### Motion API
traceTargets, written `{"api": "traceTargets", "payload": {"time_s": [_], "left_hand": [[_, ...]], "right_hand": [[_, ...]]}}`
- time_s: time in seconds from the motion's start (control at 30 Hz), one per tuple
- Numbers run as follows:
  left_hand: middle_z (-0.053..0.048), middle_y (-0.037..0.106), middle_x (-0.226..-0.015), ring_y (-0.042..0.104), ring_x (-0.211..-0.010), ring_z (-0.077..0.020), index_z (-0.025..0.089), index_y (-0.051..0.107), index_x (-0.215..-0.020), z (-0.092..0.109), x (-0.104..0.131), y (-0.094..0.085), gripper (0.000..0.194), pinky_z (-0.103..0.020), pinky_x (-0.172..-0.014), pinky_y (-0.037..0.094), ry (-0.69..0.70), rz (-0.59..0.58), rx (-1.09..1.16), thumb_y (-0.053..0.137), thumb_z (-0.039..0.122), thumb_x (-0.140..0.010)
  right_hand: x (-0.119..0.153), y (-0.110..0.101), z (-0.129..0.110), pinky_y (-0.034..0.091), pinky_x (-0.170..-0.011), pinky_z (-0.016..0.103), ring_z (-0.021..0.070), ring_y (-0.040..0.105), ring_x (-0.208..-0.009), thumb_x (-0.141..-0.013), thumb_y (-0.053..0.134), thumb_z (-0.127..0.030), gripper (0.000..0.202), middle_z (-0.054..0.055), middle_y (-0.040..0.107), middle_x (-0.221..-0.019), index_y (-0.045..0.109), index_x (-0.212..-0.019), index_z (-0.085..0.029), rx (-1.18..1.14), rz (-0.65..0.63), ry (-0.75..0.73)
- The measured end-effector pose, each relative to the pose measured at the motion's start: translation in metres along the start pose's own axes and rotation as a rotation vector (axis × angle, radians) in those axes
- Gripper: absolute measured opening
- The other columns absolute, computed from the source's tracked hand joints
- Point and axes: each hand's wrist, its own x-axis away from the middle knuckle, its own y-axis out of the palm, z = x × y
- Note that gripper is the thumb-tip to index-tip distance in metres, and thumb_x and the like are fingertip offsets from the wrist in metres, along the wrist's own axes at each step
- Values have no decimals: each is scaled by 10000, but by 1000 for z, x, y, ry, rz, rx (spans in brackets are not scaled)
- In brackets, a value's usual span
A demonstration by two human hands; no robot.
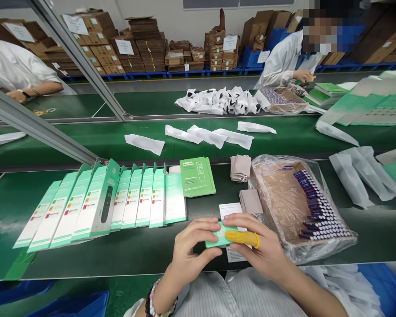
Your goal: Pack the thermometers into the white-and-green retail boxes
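Between my two hands is a green carton (221, 237), its small end facing up toward me. My left hand (192, 246) closes on its left side with fingers and thumb. My right hand (264, 244), a yellow finger cot (246, 238) on one finger, grips the carton's right side and top. White printed cards (230, 210) lie behind and beneath the hands. To the left stands a row of white and green thermometer boxes (95, 200), with a stack of green instruction booklets (198, 178) by its right end. Folded grey pouches (251, 202) lie just behind my right hand.
A plastic-lined cardboard tray (277, 198) holds many batteries (323, 215) at right. White sleeves (145, 144) lie on the green conveyor belt (112, 152) behind. A metal post (82, 57) slants across the left. Co-workers sit opposite, one sleeve (282, 59) at right.
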Motion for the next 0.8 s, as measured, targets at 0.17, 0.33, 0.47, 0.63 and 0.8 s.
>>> {"api": "traceTargets", "payload": {"time_s": [0.17, 0.33, 0.47, 0.63, 0.8], "left_hand": [[-101, 767, -1014, 697, -1051, -263, 190, 636, -1041, -3, -6, -7, 213, -449, -875, 583, 354, -87, -387, 731, 205, -851], [-93, 762, -970, 682, -1037, -246, 189, 634, -1016, -2, -7, -3, 192, -394, -777, 604, 382, -38, -433, 718, 158, -847], [-69, 752, -1009, 660, -1073, -218, 215, 637, -1074, -16, 4, 3, 179, -405, -867, 589, 395, 38, -404, 654, 175, -900], [-65, 743, -1050, 628, -1160, -216, 212, 581, -1189, -36, 17, 10, 243, -455, -986, 547, 490, 78, -367, 545, 185, -951], [-115, 683, -1274, 520, -1323, -283, 219, 495, -1331, -36, 28, 6, 416, -567, -1121, 396, 325, 131, -309, 524, 374, -946]], "right_hand": [[2, 0, -4, 498, -989, 481, 250, 564, -1186, -907, 581, -68, 436, 87, 626, -1256, 566, -1289, -279, 32, -50, 48], [2, 1, -1, 520, -962, 497, 259, 568, -1187, -922, 560, -83, 449, 98, 635, -1233, 534, -1322, -287, 107, -39, -4], [5, 1, 7, 522, -980, 508, 273, 556, -1220, -964, 558, -211, 380, 130, 628, -1248, 517, -1340, -248, 173, -98, -109], [1, 4, 2, 555, -954, 447, 263, 628, -1139, -975, 550, -355, 392, 136, 652, -1232, 502, -1350, -254, 258, -119, -53], [-20, -10, -2, 585, -895, 367, 238, 677, -1012, -904, 653, -277, 415, 87, 693, -1118, 535, -1302, -258, 187, -116, 127]]}}
